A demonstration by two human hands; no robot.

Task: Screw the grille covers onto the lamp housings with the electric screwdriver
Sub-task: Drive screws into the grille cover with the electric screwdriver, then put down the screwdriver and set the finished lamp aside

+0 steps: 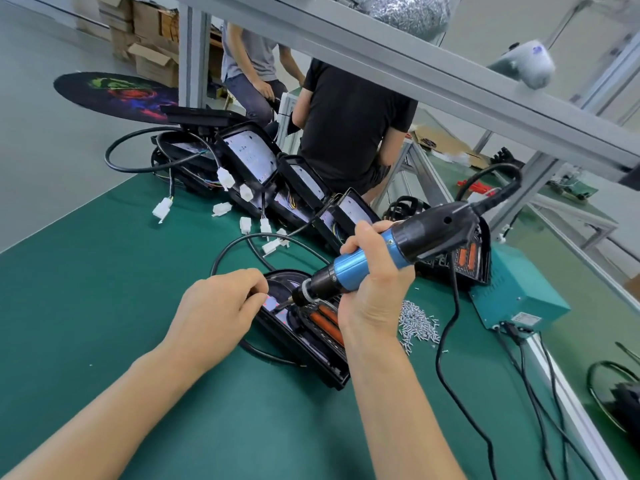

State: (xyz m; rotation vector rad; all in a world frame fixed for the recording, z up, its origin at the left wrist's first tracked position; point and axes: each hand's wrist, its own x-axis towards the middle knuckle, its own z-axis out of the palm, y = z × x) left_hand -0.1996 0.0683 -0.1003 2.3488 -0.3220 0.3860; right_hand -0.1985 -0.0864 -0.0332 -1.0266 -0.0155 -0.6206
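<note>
Here the lamp housing [304, 344] holds orange parts under the electric screwdriver [349, 271]

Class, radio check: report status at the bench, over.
Right hand grips electric screwdriver, bit down on lamp housing. Left hand pinching at the bit tip. Cable underneath housing.

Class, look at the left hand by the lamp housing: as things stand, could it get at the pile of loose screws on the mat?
Probably not directly. The screws lie beyond the right hand, whose forearm and electric screwdriver cross between them and the left hand. The left hand would have to reach over or round.
</note>
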